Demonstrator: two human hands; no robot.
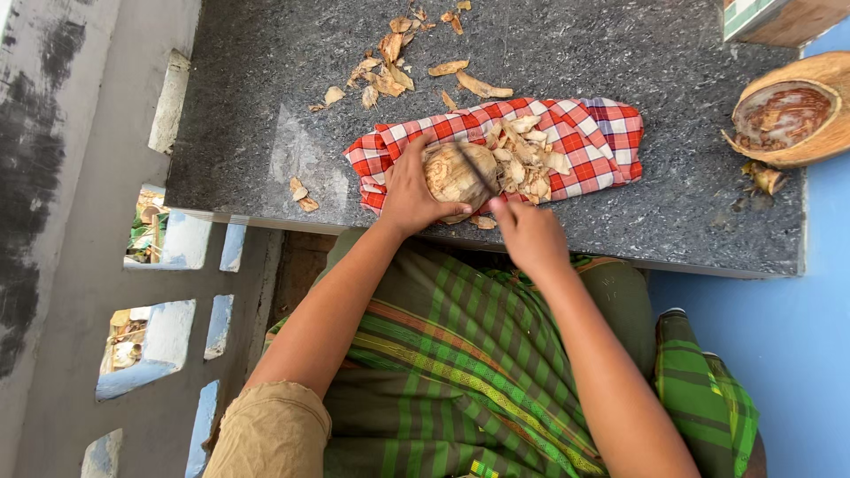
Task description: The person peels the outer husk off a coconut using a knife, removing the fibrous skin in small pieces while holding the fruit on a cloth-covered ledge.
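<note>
- Far left: rough grey concrete parapet wall with rectangular cut-out openings, well apart from your hands.
- Speckled dark grey polished stone slab carries everything; your lap in green striped woven cloth sits under its near edge.
- Small pale dry husk flakes lie on the slab left of the cloth; a bigger scatter of curled tan husk shavings sits further back.
- Your left hand is clamped over the near-left side of the round, pale tan, fibrous peeled coconut, fingers wrapped on it.
- The coconut rests on the red-and-white checked cotton cloth, at its left part, near the slab's front edge.
- Thin dark blade lies across the coconut's face.
- Your right hand is clenched just right of and below the coconut, gripping the blade's handle; handle itself hidden.
- Heap of pale fibrous peelings on the cloth, touching the coconut's right side.
- Far right: brown half coconut shell, hollow side up, rough outside, on the slab's edge, well apart.
</note>
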